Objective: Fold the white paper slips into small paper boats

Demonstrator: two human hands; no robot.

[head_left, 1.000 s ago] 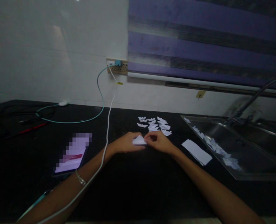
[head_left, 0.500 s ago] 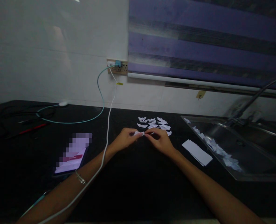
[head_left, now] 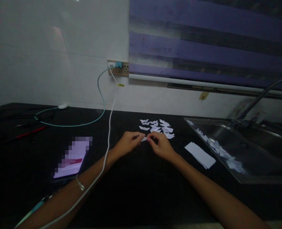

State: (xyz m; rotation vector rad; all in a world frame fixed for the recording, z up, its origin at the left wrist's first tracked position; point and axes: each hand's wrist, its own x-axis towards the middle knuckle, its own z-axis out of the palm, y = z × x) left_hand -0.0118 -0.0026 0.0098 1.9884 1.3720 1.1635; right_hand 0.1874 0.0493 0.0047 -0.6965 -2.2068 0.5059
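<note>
Between my two hands is a small folded white paper (head_left: pixel 144 139), mostly covered by my fingers. My left hand (head_left: pixel 129 142) pinches its left end between thumb and fingers. At the other end, the thumb and curled fingers of my right hand (head_left: pixel 160 144) close on it. Just beyond my hands, several folded paper boats (head_left: pixel 166 129) stand in loose rows on the black counter (head_left: pixel 136 190). To the right of my right hand lies a stack of white paper slips (head_left: pixel 200 155).
A phone (head_left: pixel 71 159) with a lit screen lies left of my left forearm. A white cable (head_left: pixel 108 133) runs from the wall socket (head_left: pixel 124 69) across that forearm. At right, folded paper pieces (head_left: pixel 223 152) line the edge of a metal sink (head_left: pixel 248 152) with a faucet (head_left: pixel 262 93).
My fingers have shifted on the paper, and less of it shows between them now. My right fingers are more curled. The whole view has moved slightly.
</note>
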